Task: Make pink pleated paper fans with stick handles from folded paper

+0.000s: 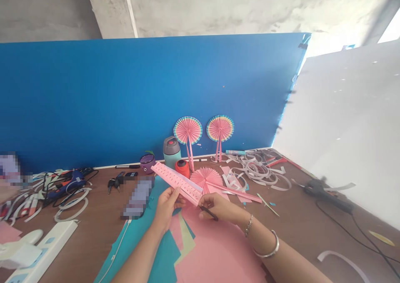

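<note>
My left hand (170,201) pinches a long pink folded paper strip (175,181) from below, its surface dotted with rows of small dark marks. The strip slants down toward my right hand (218,208), whose fingers are closed at its lower end. Out of the right fist sticks a slim dark tool (209,213); its kind is mostly hidden by the fingers. Just behind the strip lies a round pleated pink paper fan (206,179) with long pink paper handles (240,192). Pink paper sheets (218,249) spread beneath both hands, over teal paper (159,249).
Two finished-looking paper fans (188,130) lean on the blue partition (125,95). Around them stand a thermos (172,151), a red container (182,168) and a purple cup (147,163). White strips (256,168), a glue gun (328,195), a phone (139,197) and a power strip (53,249) lie about.
</note>
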